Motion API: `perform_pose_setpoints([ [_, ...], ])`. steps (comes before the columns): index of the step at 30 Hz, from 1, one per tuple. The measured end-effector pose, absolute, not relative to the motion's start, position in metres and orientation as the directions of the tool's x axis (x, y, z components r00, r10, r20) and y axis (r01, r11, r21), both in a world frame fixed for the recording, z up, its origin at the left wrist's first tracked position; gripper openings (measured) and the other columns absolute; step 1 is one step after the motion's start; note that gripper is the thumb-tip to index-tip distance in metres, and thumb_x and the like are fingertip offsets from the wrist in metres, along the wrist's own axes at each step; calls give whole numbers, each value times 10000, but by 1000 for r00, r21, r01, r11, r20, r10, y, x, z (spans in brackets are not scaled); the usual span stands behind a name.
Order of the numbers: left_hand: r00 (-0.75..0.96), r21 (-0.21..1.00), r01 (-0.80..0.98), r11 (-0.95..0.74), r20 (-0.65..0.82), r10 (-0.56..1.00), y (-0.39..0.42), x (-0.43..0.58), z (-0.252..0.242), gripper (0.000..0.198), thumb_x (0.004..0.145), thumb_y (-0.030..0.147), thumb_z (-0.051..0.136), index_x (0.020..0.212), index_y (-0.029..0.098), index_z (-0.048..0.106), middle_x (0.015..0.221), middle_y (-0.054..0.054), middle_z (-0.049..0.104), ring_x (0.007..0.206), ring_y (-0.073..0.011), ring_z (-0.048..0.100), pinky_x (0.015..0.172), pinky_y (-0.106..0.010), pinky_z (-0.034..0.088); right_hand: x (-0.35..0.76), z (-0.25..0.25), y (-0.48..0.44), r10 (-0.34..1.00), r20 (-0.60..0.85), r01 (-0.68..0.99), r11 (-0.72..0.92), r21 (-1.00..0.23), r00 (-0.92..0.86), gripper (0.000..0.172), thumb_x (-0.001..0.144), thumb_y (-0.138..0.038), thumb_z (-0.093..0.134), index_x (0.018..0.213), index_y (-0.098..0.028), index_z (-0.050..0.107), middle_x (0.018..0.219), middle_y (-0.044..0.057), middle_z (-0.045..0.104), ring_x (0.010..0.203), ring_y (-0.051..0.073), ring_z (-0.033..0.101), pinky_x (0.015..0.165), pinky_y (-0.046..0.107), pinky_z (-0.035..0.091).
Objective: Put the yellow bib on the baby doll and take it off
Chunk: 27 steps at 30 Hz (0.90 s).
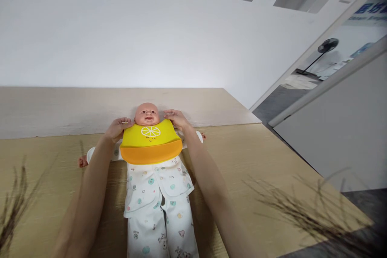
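A baby doll (147,113) lies on its back, its arms spread to both sides, in a white printed outfit (160,193). Over its chest lies a yellow bib (136,135) with an orange pocket along its lower edge and a citrus slice print. My left hand (119,128) is closed at the bib's upper left corner, beside the doll's neck. On the other side, my right hand (177,119) pinches the upper right corner, its fingers bent toward the doll's head. The bib's neck ends are hidden behind the head and my fingers.
The doll lies on a wooden table (242,161), with a paler raised board (60,105) along the back against a white wall (151,40). Dark blurred strands hang close to the camera at both lower corners. At right are a doorway and a standing fan (328,45).
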State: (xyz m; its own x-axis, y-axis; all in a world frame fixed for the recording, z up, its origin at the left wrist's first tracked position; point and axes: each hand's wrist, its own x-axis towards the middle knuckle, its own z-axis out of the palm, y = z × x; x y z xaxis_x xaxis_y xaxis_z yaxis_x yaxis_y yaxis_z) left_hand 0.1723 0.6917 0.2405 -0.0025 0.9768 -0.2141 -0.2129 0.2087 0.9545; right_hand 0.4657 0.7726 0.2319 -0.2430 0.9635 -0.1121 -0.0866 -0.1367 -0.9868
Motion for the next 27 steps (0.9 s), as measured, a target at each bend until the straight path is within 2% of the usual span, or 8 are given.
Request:
perform_pose_setpoints([
  [5, -81, 971, -156, 181, -196, 977, 693, 173, 238, 472, 492, 351, 970, 739, 189, 601, 643, 18, 636, 551, -132, 575, 520, -237, 394, 464, 238, 768, 960, -138, -78, -161, -984, -243, 362, 688, -111, 770, 1038, -170, 699, 738, -13, 708, 604, 112, 593, 580, 230, 484],
  [18, -105, 968, -167, 187, -206, 973, 694, 179, 235, 271, 704, 352, 859, 790, 180, 668, 661, -12, 639, 625, -156, 568, 580, -272, 431, 460, 241, 764, 963, -142, 15, -142, -990, -231, 327, 724, -133, 691, 1048, -166, 718, 688, -33, 664, 581, 101, 547, 592, 215, 445],
  [22, -142, 973, -141, 184, -204, 969, 695, 178, 232, 319, 712, 435, 850, 803, 179, 681, 630, -11, 636, 583, -154, 562, 536, -258, 415, 460, 235, 767, 965, -130, 26, -127, -992, -226, 287, 730, -164, 698, 1017, -180, 716, 735, -18, 691, 635, 120, 586, 606, 219, 454],
  [27, -145, 973, -96, 211, -224, 964, 697, 175, 229, 479, 732, 599, 828, 878, 162, 697, 620, -15, 651, 539, -167, 587, 520, -258, 444, 462, 236, 764, 965, -74, 102, -50, -994, -250, 102, 762, -199, 664, 857, -169, 685, 768, 4, 682, 633, 112, 570, 593, 224, 434],
])
